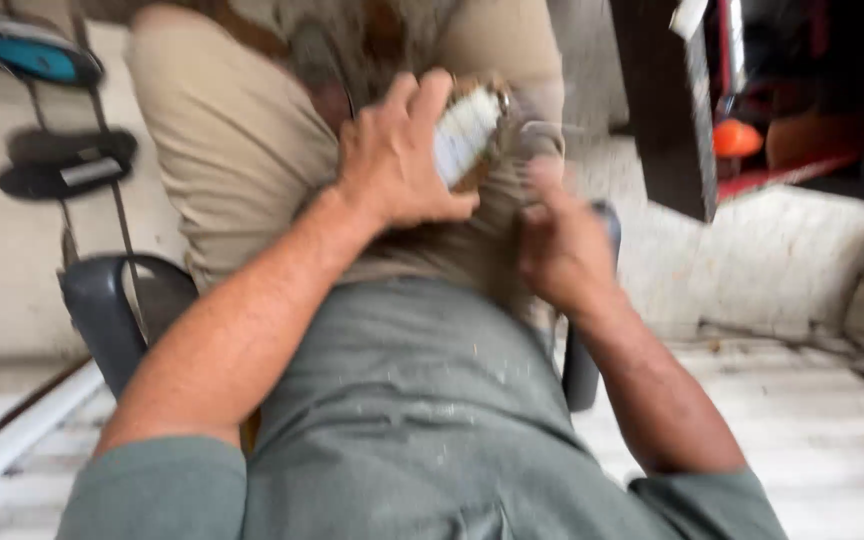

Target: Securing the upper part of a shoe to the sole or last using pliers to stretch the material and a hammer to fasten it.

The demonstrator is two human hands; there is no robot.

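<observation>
Left hand (pixel 397 160) is wrapped around a small white cylindrical object with a brown, metallic-looking end (pixel 470 132), fingers curled round its far side and thumb pressed along the near edge, so it's a full grip, held over the lap against beige trousers (pixel 222 140). Right hand (pixel 562 245) sits just beside it, lower right, fingers bunched together, but motion blur means I cannot tell if they pinch anything or just touch the cylinder's end. Person is seated on a dark plastic chair (pixel 102 310), grey-green shirt (pixel 412 400) in the foreground. Pair of dark sandals (pixel 62 160) on the pale concrete floor at left, well apart. Risks as I judge them: grip is one-handed and the object is small, so a twist from the right hand could spin it loose and drop it into the lap or onto the floor; the blur suggests fast movement, which makes a slip likelier
</observation>
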